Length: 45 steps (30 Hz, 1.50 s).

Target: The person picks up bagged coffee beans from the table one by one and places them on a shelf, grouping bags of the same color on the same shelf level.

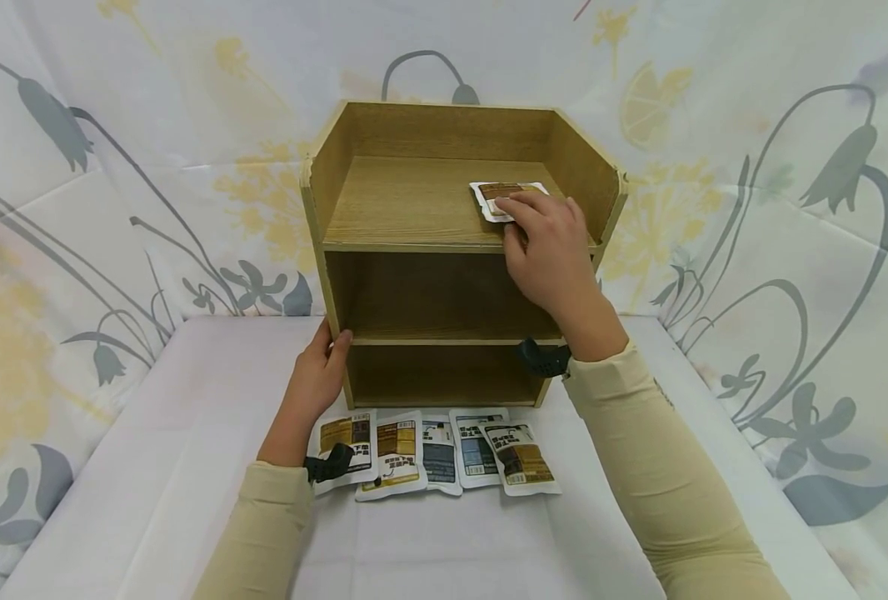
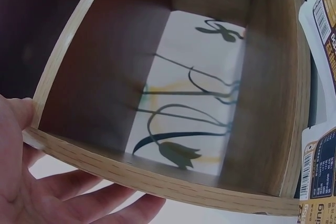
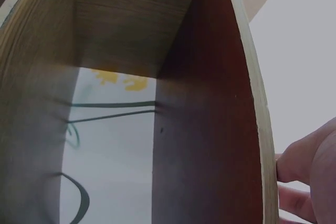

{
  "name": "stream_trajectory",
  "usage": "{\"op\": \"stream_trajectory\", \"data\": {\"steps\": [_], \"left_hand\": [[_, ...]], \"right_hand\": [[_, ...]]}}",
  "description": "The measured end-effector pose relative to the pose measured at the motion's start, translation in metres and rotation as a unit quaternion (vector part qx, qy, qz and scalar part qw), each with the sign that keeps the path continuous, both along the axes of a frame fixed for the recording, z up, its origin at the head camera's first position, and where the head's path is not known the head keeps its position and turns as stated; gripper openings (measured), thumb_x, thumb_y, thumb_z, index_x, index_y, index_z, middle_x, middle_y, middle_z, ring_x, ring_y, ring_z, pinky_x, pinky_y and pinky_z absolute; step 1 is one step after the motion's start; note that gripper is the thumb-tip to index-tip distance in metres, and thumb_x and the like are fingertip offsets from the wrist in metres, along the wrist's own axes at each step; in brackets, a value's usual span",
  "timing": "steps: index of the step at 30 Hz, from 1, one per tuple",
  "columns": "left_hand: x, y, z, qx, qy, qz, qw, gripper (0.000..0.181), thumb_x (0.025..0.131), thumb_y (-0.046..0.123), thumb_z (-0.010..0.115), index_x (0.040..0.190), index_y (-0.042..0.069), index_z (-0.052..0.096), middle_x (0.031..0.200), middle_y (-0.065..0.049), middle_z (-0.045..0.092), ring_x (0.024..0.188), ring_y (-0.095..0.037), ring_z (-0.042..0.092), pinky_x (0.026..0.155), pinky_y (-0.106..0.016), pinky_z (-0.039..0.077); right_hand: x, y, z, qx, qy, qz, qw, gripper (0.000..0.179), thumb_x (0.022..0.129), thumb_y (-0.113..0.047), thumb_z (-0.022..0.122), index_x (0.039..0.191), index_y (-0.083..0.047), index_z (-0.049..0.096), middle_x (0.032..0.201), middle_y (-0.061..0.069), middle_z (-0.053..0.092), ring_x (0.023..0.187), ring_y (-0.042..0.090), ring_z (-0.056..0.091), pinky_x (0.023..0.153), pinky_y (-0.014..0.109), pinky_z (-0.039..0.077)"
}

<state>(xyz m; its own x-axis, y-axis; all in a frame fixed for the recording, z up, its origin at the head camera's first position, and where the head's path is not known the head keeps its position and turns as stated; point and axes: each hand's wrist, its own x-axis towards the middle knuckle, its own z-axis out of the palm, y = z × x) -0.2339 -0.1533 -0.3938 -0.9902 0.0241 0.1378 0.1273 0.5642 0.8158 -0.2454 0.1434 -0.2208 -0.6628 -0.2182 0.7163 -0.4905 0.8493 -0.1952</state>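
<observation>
A three-tier wooden shelf [image 1: 444, 200] stands in the middle of the head view. At its lower left side, my left hand [image 1: 318, 373] grips the side panel, thumb on the front edge and fingers along the outside; the left wrist view shows this hand [image 2: 68, 187] close up. On the top tier, toward the right, my right hand [image 1: 552, 250] holds a brown and white packet [image 1: 491, 193], its fingers over the near right part, which they hide. The right wrist view has part of this hand [image 3: 304, 177] beyond the shelf's edge, with the packet out of sight.
Several flat packets lie in a row before the shelf, among them a brown one [image 1: 395, 458], a dark blue one [image 1: 438, 457] and another brown one [image 1: 521, 460] overlapping its neighbour. A white cloth [image 1: 212, 400] covers the table. Behind hangs a flower-patterned curtain [image 1: 189, 167].
</observation>
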Motion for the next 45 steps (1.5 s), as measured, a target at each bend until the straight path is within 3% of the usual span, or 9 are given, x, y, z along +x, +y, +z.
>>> {"op": "stream_trajectory", "data": {"steps": [21, 36, 45], "left_hand": [[-0.003, 0.0, -0.002, -0.003, 0.0, 0.009, 1.0, 0.069, 0.101, 0.058, 0.028, 0.158, 0.023, 0.01, 0.153, -0.02, 0.037, 0.134, -0.041, 0.044, 0.105, -0.058, 0.04], [0.0, -0.001, -0.003, -0.001, 0.004, 0.015, 0.9999, 0.07, 0.1, 0.059, 0.027, 0.157, 0.022, 0.012, 0.153, -0.02, 0.037, 0.134, -0.042, 0.044, 0.104, -0.059, 0.039], [0.0, 0.002, -0.001, -0.002, -0.003, 0.014, 0.9999, 0.071, 0.1, 0.06, 0.027, 0.158, 0.022, 0.011, 0.153, -0.02, 0.037, 0.133, -0.043, 0.045, 0.104, -0.06, 0.039]], "right_hand": [[0.038, 0.014, -0.017, -0.015, 0.074, 0.051, 0.9958, 0.031, 0.089, -0.005, 0.061, 0.118, -0.006, 0.07, 0.119, 0.012, 0.066, 0.116, 0.032, 0.057, 0.109, 0.064, 0.025], [0.061, 0.021, -0.034, 0.0, 0.059, 0.076, 0.9953, 0.033, 0.088, -0.009, 0.065, 0.121, -0.006, 0.068, 0.123, 0.014, 0.065, 0.118, 0.033, 0.056, 0.109, 0.063, 0.026], [0.07, 0.03, -0.045, 0.009, 0.037, 0.089, 0.9953, 0.037, 0.087, -0.009, 0.068, 0.124, -0.006, 0.066, 0.126, 0.017, 0.062, 0.12, 0.035, 0.054, 0.105, 0.051, 0.038]]}}
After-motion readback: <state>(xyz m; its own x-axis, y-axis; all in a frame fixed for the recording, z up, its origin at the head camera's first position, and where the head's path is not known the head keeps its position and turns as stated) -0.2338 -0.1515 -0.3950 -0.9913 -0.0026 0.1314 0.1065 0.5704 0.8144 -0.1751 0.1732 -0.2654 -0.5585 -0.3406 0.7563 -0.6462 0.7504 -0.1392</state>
